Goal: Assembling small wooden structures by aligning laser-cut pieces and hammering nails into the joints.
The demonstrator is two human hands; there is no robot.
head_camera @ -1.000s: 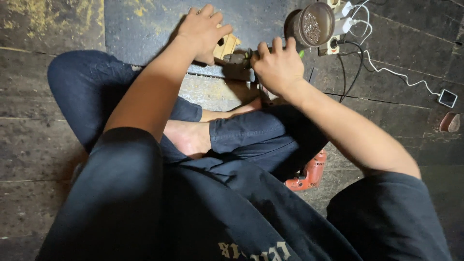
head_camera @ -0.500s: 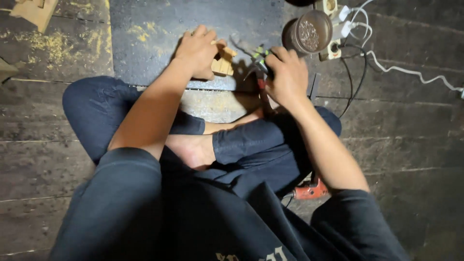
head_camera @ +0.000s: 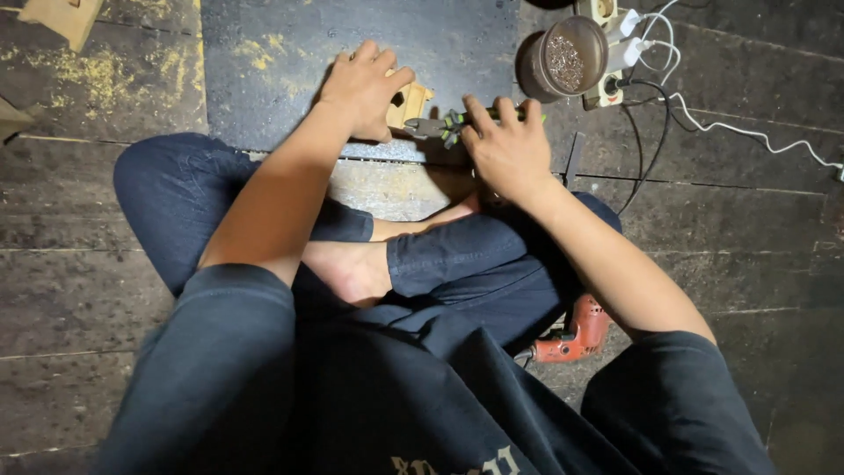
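Hands at work, seen from above, as we sit cross-legged on a dark plank floor (head_camera: 105, 290).

Item one: our left hand (head_camera: 365, 88), fingers curled and pressed down over a small pale wooden block (head_camera: 409, 103). The block rests on a dark board (head_camera: 352, 35) lying flat on the floor just beyond our knees; only its right end shows past the fingers.

Item two: our right hand (head_camera: 505, 149), closed around the green-and-dark handles of a pair of pliers (head_camera: 453, 126). The metal nose of the pliers points left and meets the right end of the block; we cannot tell whether it bites the wood or something small set in it.

Item three: round brown tin (head_camera: 567, 62), far right of the hands, open-topped, filled with small metal bits too fine to tell apart.

Item four: power strip (head_camera: 607, 53) just right of the tin, with a white plug and white cable (head_camera: 747, 132) trailing off to the right, and a black cable (head_camera: 646, 149) looping toward us.

Item five: red power drill (head_camera: 571, 334), lying on the floor near our right thigh, partly hidden under the leg.

Item six: pale wood offcut (head_camera: 61, 18) at the far left corner, with yellow sawdust (head_camera: 105, 75) scattered on the planks near it.
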